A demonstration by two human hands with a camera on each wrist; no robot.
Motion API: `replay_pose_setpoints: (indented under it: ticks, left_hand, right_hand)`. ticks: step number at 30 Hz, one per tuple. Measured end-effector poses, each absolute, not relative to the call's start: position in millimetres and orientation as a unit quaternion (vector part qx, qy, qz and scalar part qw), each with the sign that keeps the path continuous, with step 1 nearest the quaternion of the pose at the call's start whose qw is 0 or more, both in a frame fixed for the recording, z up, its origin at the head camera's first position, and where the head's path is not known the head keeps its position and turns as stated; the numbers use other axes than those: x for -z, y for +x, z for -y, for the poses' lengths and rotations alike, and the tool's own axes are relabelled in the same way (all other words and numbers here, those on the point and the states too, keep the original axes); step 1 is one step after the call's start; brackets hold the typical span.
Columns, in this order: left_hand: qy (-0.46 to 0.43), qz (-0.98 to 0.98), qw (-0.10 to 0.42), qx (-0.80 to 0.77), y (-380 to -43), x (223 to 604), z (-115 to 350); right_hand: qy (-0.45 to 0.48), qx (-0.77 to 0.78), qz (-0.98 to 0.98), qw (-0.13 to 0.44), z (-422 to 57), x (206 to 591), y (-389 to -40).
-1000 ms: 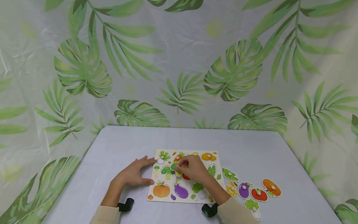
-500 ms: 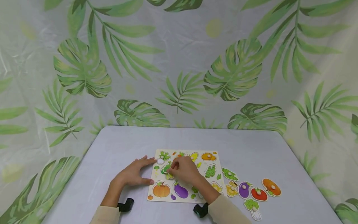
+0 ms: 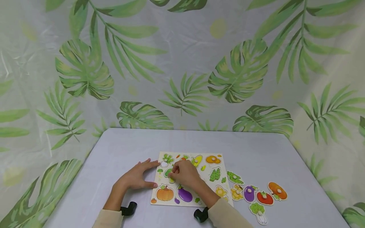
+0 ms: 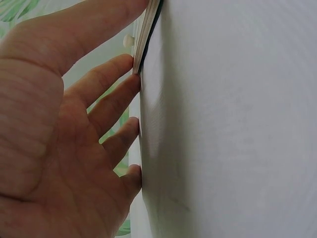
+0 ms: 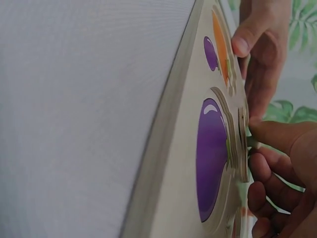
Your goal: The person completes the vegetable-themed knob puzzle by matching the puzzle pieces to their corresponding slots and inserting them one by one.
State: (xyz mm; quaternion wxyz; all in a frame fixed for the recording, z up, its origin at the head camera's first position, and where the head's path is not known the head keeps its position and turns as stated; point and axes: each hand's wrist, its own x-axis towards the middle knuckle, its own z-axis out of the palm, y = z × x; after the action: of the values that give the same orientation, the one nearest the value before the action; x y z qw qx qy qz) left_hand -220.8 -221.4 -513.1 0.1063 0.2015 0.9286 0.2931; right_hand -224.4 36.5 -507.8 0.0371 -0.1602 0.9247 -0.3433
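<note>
A cream vegetable puzzle board (image 3: 212, 184) lies on the table. My right hand (image 3: 185, 172) pinches a broccoli puzzle piece (image 3: 168, 172) by its knob, over the printed broccoli at the board's left. Edge-on in the right wrist view, the broccoli piece (image 5: 242, 144) sits at the board surface; whether it is fully seated I cannot tell. With fingers spread, my left hand (image 3: 137, 175) touches the board's left edge. Its fingertips and thumb meet the board's side (image 4: 144, 37) in the left wrist view. My right hand and forearm hide part of the board's middle.
Right of the board lie loose knobbed pieces: a pea pod (image 3: 235, 177), a yellow knobbly piece (image 3: 236, 192), an eggplant (image 3: 249, 193), a tomato (image 3: 265, 198), an orange vegetable (image 3: 277, 191) and a bok choy (image 3: 258, 212). A leaf-patterned curtain (image 3: 185, 95) hangs behind the table.
My right hand has carried the broccoli piece left across the board onto the printed broccoli, turning it slightly. The left hand has stayed at the board's edge.
</note>
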Motion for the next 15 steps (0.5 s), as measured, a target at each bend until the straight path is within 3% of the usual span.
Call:
replay_pose_setpoints:
  ticks: [15]
  left_hand:
    - [0.209, -0.926, 0.105, -0.298, -222.0, 515.5, 221.5]
  right_hand:
    - [-0.156, 0.338, -0.928, 0.028, -32.9, 516.3, -224.8]
